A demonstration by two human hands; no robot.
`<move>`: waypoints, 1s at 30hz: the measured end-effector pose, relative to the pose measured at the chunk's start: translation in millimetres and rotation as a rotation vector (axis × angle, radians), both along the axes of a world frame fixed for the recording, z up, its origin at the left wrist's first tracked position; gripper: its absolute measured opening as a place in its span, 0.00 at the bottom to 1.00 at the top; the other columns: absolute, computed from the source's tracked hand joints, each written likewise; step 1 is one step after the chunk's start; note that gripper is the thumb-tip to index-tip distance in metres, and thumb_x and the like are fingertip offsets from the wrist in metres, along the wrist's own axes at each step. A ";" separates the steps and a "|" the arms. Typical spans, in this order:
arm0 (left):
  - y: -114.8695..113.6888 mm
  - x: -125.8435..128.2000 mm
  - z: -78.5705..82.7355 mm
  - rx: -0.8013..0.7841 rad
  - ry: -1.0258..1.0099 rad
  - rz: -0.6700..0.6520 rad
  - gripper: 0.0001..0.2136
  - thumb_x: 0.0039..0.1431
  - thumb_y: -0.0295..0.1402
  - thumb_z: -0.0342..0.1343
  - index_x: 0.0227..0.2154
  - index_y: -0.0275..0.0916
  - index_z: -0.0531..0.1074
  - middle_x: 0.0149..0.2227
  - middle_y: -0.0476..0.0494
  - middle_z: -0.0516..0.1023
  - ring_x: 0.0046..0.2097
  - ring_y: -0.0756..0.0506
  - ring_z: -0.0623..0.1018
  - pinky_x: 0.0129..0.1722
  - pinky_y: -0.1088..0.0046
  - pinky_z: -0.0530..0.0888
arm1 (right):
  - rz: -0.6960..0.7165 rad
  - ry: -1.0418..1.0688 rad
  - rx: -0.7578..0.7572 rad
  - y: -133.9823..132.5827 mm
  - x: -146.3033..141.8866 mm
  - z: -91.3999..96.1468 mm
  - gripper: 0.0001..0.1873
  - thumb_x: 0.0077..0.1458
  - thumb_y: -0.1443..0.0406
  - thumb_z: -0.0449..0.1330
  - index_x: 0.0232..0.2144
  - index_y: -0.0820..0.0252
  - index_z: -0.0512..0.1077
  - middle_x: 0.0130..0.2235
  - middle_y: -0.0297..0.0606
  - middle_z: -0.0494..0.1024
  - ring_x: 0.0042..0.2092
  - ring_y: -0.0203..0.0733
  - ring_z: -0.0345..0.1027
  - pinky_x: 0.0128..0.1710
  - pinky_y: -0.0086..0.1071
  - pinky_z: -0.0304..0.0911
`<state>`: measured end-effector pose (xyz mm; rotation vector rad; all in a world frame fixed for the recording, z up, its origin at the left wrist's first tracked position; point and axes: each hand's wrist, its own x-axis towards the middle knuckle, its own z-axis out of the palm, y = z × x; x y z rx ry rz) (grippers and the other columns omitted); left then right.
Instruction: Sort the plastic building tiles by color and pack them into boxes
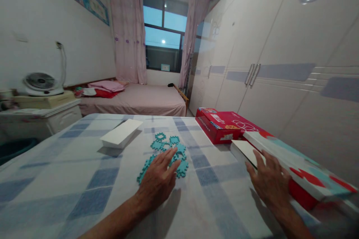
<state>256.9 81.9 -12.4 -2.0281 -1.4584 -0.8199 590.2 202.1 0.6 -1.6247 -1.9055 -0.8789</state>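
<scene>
My left hand [161, 174] lies over a cluster of teal interlocking puzzle pieces [174, 140], with its fingers stretched out and slightly apart. Some pieces are hidden under it, and others show around the fingertips, several with notched edges and open centres. At the right, my right hand [270, 181] has its fingers spread at the near end of a narrow white box [244, 150]. Its fingertips appear to touch that box, whose near part they cover. A second white box or lid [121, 134] sits on the left of the table, apart from both hands.
A checked blue-and-white cloth [92, 190] covers the table. Along its right side stand a red carton [221, 127] and a long white, red and teal box [297, 164]. Beyond are a bed [151, 99], a fan [42, 83] on a cabinet, and a tall white wardrobe [269, 37].
</scene>
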 end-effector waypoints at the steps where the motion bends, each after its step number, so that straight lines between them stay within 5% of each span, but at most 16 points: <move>1: 2.8 -15.4 7.4 -0.030 -0.006 0.078 0.16 0.57 0.25 0.49 0.48 0.39 0.69 0.60 0.35 0.63 0.61 0.39 0.63 0.57 0.57 0.66 | 0.051 0.027 0.019 -1.9 -6.3 0.0 0.23 0.62 0.58 0.46 0.56 0.62 0.61 0.58 0.51 0.63 0.57 0.55 0.57 0.50 0.49 0.55; 4: 15.0 -80.4 22.3 -0.128 -0.066 0.445 0.18 0.59 0.33 0.49 0.51 0.35 0.68 0.61 0.30 0.61 0.61 0.36 0.63 0.57 0.55 0.63 | 0.215 0.108 0.009 -6.4 -27.1 -5.7 0.23 0.62 0.56 0.44 0.55 0.60 0.61 0.57 0.49 0.64 0.57 0.53 0.58 0.48 0.48 0.58; 8: 26.0 -165.1 21.0 -0.307 -0.236 0.939 0.28 0.58 0.44 0.48 0.56 0.29 0.61 0.62 0.21 0.55 0.63 0.28 0.56 0.56 0.46 0.58 | 0.372 0.169 -0.067 -6.7 -50.9 -28.3 0.23 0.60 0.56 0.42 0.54 0.58 0.60 0.56 0.50 0.64 0.57 0.53 0.59 0.49 0.49 0.58; 12: 27.0 -195.1 14.5 -0.495 -0.367 0.973 0.33 0.54 0.52 0.46 0.56 0.32 0.62 0.55 0.25 0.65 0.56 0.30 0.65 0.48 0.52 0.65 | 0.427 0.179 -0.152 -2.6 -60.6 -50.0 0.22 0.59 0.58 0.43 0.54 0.57 0.61 0.57 0.49 0.64 0.58 0.53 0.58 0.49 0.50 0.59; 17: 26.1 -185.5 13.5 -0.466 -0.303 0.936 0.26 0.55 0.46 0.45 0.51 0.37 0.68 0.50 0.28 0.67 0.51 0.31 0.67 0.46 0.56 0.66 | 0.445 0.211 -0.227 -2.8 -55.5 -54.3 0.22 0.60 0.58 0.43 0.52 0.59 0.62 0.57 0.50 0.63 0.58 0.53 0.60 0.47 0.49 0.61; 23: 19.2 -171.6 27.8 -0.373 -0.331 0.969 0.25 0.56 0.46 0.45 0.51 0.38 0.70 0.46 0.30 0.70 0.49 0.31 0.69 0.44 0.56 0.67 | 0.501 0.468 -0.302 -22.0 -59.3 -33.5 0.22 0.57 0.56 0.46 0.51 0.58 0.64 0.57 0.49 0.64 0.58 0.54 0.59 0.53 0.53 0.57; 26: 7.3 -139.9 42.4 -0.246 -0.228 0.796 0.24 0.55 0.43 0.47 0.52 0.39 0.68 0.48 0.34 0.70 0.51 0.34 0.68 0.49 0.56 0.66 | 0.592 0.749 -0.501 -47.0 -75.2 -13.8 0.25 0.55 0.52 0.51 0.52 0.56 0.64 0.57 0.46 0.64 0.57 0.51 0.60 0.54 0.48 0.58; 30: -17.4 -58.5 52.6 -0.048 -0.073 0.417 0.27 0.53 0.44 0.53 0.54 0.36 0.64 0.55 0.31 0.64 0.54 0.33 0.65 0.53 0.52 0.64 | 0.783 1.231 -0.964 -86.6 -106.0 10.5 0.32 0.54 0.49 0.55 0.57 0.53 0.59 0.58 0.45 0.64 0.55 0.48 0.64 0.50 0.42 0.63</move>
